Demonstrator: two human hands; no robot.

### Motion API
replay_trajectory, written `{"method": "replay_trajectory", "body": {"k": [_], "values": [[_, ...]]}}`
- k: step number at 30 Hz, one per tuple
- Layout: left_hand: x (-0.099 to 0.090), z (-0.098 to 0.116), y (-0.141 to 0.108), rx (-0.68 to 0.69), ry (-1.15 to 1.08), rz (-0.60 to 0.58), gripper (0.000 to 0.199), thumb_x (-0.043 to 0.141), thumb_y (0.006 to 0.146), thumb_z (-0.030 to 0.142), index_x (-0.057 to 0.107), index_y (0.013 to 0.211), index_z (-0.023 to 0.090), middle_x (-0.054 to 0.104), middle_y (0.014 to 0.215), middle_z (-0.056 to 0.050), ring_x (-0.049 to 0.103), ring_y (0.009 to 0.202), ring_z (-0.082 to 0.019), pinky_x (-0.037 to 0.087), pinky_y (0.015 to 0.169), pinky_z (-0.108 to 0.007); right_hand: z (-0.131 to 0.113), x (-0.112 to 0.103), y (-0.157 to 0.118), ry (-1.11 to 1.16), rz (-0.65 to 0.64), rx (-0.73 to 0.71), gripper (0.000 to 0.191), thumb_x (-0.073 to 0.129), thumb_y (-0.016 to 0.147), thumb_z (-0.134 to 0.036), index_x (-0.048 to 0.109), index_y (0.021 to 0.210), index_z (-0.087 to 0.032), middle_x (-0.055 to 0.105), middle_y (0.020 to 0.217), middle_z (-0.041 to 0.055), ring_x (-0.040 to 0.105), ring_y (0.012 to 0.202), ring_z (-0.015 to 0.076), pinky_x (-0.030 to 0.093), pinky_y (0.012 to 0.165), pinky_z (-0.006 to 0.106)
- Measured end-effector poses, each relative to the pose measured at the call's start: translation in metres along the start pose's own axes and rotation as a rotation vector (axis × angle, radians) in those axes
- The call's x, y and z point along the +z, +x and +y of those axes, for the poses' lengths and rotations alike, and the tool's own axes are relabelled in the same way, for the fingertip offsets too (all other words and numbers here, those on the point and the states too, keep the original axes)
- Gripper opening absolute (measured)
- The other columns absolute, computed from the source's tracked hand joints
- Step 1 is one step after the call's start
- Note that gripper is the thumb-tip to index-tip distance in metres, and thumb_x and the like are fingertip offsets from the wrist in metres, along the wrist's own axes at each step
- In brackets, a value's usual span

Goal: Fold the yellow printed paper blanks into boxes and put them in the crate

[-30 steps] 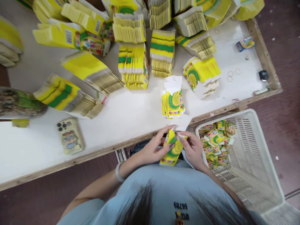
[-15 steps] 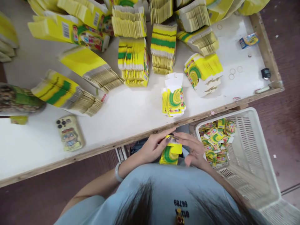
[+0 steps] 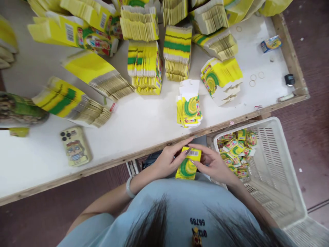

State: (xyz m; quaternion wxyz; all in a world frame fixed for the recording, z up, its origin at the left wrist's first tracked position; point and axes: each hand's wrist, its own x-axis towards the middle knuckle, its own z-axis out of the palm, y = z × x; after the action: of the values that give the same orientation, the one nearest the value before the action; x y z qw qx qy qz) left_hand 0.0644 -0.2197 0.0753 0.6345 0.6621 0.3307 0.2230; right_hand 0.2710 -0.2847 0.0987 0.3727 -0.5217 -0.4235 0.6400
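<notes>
Between my two hands, just off the table's front edge, is a small yellow and green box point(image 3: 188, 166) with a barcode on its upper end. My left hand point(image 3: 169, 159) grips its left side, thumb on top. My right hand point(image 3: 212, 163) holds the right side, its thumb on the box's face and fingers at the far end. On the table just beyond lies a small pile of flat yellow cartons point(image 3: 189, 109) with white flaps. Stacks of folded cartons point(image 3: 178, 51) stand farther back.
A white basket point(image 3: 280, 154) holding several small boxes stands below the table edge at the right. On the white table point(image 3: 123, 127) are a phone point(image 3: 75, 146), a blue box point(image 3: 271, 44), rubber bands and a wooden rim point(image 3: 102, 169).
The barcode flap that stood apart now lies flat against the box's end. My right hand's thumb has moved onto the box's face.
</notes>
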Motion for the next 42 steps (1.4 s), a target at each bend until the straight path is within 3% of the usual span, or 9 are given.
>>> {"method": "replay_trajectory", "body": {"k": [4,9,13,16,23,29,31,37,42], "values": [[-0.001,-0.01,0.013,-0.03,0.104,0.079,0.068,0.044,0.106,0.051,0.03,0.16,0.012,0.068,0.079,-0.001,0.061,0.064,-0.017,0.052,0.066,-0.029,0.004,-0.002,0.0,-0.014,0.012,-0.035,0.039,0.073,0.094,-0.038,0.075,0.131,-0.026,0.081,0.12,0.0083,0.08,0.101,0.0211,0.068,0.086,0.036],[-0.018,-0.006,0.078,-0.35,0.497,0.353,0.061,0.059,0.097,0.06,0.047,0.135,0.014,0.065,0.108,-0.01,0.067,0.082,-0.022,0.05,0.074,-0.032,0.008,-0.065,-0.026,-0.288,0.408,-0.068,0.037,0.067,0.095,-0.048,0.077,0.125,-0.028,0.081,0.117,0.011,0.08,0.098,0.0274,0.068,0.086,0.044],[-0.032,-0.001,0.118,-0.43,0.701,0.223,0.052,0.062,0.093,0.066,0.062,0.103,0.015,0.07,0.105,-0.015,0.068,0.092,-0.029,0.048,0.077,-0.035,0.004,-0.131,-0.061,-1.12,0.861,0.066,0.051,0.064,0.094,-0.05,0.071,0.133,-0.017,0.073,0.129,0.0232,0.064,0.128,0.0478,0.047,0.103,0.078],[-0.041,-0.007,0.122,-0.393,0.657,0.122,0.042,0.059,0.097,0.056,0.062,0.08,0.018,0.068,0.08,-0.007,0.062,0.075,-0.022,0.04,0.067,-0.03,0.001,-0.144,-0.068,-1.379,1.013,0.036,0.06,0.062,0.096,-0.051,0.063,0.142,-0.014,0.066,0.136,0.0275,0.048,0.143,0.0534,0.035,0.107,0.086],[-0.04,-0.008,0.076,0.047,0.552,0.095,0.041,0.045,0.105,0.039,0.059,0.072,0.019,0.057,0.07,-0.001,0.051,0.065,-0.014,0.038,0.064,-0.026,0.0,-0.061,0.02,-0.535,0.87,-0.372,0.056,0.06,0.099,-0.052,0.049,0.148,-0.026,0.07,0.132,0.0139,0.066,0.127,0.0296,0.05,0.113,0.057],[-0.004,0.001,0.045,0.383,0.651,-0.08,0.023,0.051,0.103,0.027,0.062,0.085,0.019,0.066,0.093,-0.01,0.064,0.095,-0.024,0.054,0.084,-0.036,0.003,0.02,0.069,0.004,0.735,-0.306,0.05,0.044,0.105,-0.059,0.046,0.145,-0.028,0.069,0.09,0.0024,0.069,0.076,0.0193,0.061,0.087,0.042],[0.001,-0.002,0.042,0.37,0.494,0.016,0.007,0.061,0.095,0.026,0.059,0.094,0.019,0.065,0.114,-0.014,0.062,0.118,-0.03,0.053,0.1,-0.045,0.005,0.025,0.068,-0.033,0.773,-0.343,0.049,0.042,0.105,-0.059,0.048,0.144,-0.029,0.068,0.091,0.0022,0.068,0.079,0.0196,0.06,0.088,0.042],[0.005,-0.008,0.046,0.297,-0.146,-0.157,0.093,0.068,0.09,0.025,0.01,0.162,0.029,0.047,0.157,-0.019,0.054,0.143,-0.032,0.045,0.118,-0.055,0.009,0.02,0.049,-0.266,0.714,-0.405,0.055,0.039,0.103,-0.067,0.06,0.139,-0.031,0.07,0.126,0.0088,0.064,0.129,0.0281,0.051,0.112,0.05],[0.001,0.0,0.048,0.258,-0.078,-0.205,0.083,0.07,0.094,0.043,0.03,0.164,0.024,0.045,0.164,-0.019,0.05,0.147,-0.037,0.04,0.123,-0.053,-0.001,0.016,0.041,-0.183,0.571,-0.301,0.051,0.04,0.106,-0.059,0.065,0.137,-0.029,0.074,0.13,0.0096,0.06,0.139,0.0263,0.045,0.121,0.05]]}}
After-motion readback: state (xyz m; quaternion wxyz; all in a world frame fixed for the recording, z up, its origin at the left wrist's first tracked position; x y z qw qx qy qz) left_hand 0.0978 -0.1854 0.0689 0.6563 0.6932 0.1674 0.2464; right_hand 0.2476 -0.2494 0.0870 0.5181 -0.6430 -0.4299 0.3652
